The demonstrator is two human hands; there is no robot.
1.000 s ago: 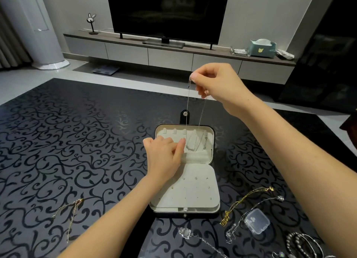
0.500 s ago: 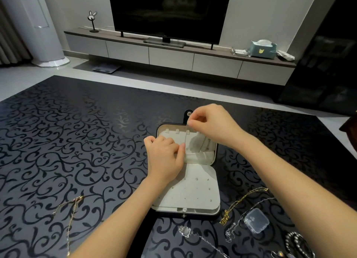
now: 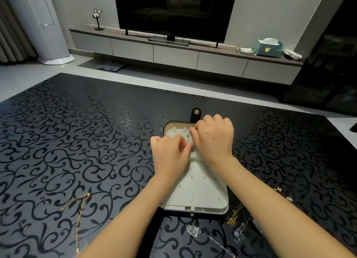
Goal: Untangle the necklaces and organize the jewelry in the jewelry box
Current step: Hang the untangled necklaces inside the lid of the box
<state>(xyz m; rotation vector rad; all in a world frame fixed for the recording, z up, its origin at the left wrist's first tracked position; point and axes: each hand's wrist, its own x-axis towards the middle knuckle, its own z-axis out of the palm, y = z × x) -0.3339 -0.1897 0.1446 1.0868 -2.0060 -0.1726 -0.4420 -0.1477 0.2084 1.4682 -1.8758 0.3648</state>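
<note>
The right hand [image 3: 214, 140] pinches a thin necklace [image 3: 188, 138] at the hooks in the lid of the open box [image 3: 202, 192]. The left hand [image 3: 170, 153] is curled just beside it with the thumb at the chain, but I cannot tell if it really holds it. Both hands cover much of the lid, and small studs [image 3: 204, 178] sit in the base. On the black table [image 3: 96, 141] a gold chain [image 3: 81, 201] lies to the left, and a gold necklace [image 3: 234, 216] and a silver necklace [image 3: 239, 231] lie near the box's front right corner.

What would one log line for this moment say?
right hand pinches necklace in box lid | left hand holds pocket
</note>
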